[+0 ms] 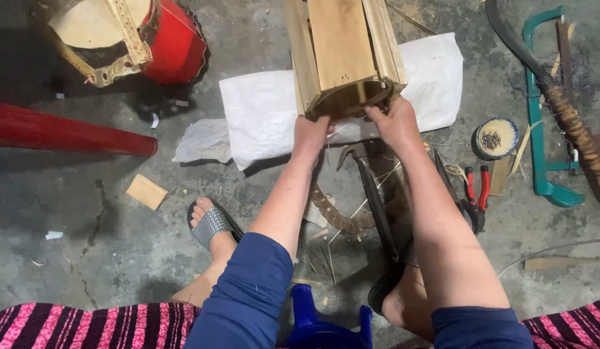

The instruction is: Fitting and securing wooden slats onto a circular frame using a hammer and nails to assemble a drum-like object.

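A tube of pale wooden slats (344, 52) lies over a white woven sack (261, 110), its open near end toward me. My left hand (311, 134) grips the lower left rim of that open end. On the lower right rim sits my right hand (394, 119), fingers curled over the edge of the slats. Both forearms reach forward from dark blue sleeves. Below the hands, on the concrete floor, lie a curved dark metal blade (376, 200) and a brown leather strip with holes (342, 220).
A red drum with a hide head (164, 39) and a red cylinder (61, 132) lie at the left. Red-handled pliers (476, 190), a round tin of small nails (496, 137), a green hacksaw frame (539, 116) and a wrapped stick (571, 119) lie at the right. A wood block (147, 191) lies near my sandalled foot (211, 226).
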